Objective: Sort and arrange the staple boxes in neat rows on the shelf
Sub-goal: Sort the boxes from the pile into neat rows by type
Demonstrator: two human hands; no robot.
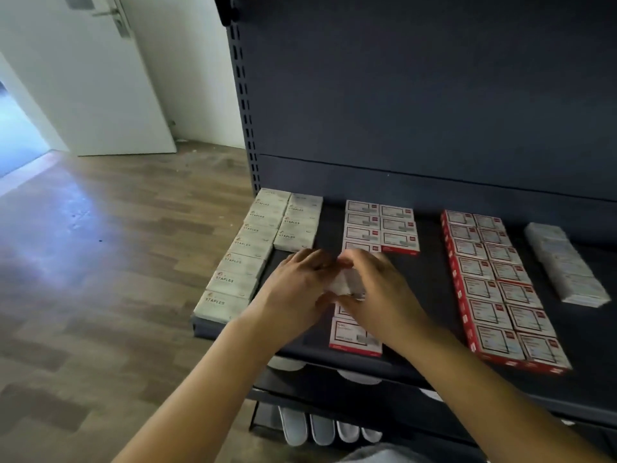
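On the dark shelf (430, 279) lie rows of staple boxes. Pale "STAPLES" boxes (247, 255) fill two rows at the left. Red-and-white boxes (380, 225) form two rows in the middle, and a longer double row (497, 285) lies to the right. My left hand (293, 289) and my right hand (374, 289) meet over the middle rows, both holding a small white box (345, 284) between their fingers; it is blurred. Another red-and-white box (354, 339) lies near the front edge, below my hands.
A single row of whitish boxes (564, 265) lies at the far right of the shelf. The shelf's dark back panel (417, 95) rises behind. Lower shelves hold white items (320, 429). Wooden floor (100, 262) and a white door (100, 78) are at the left.
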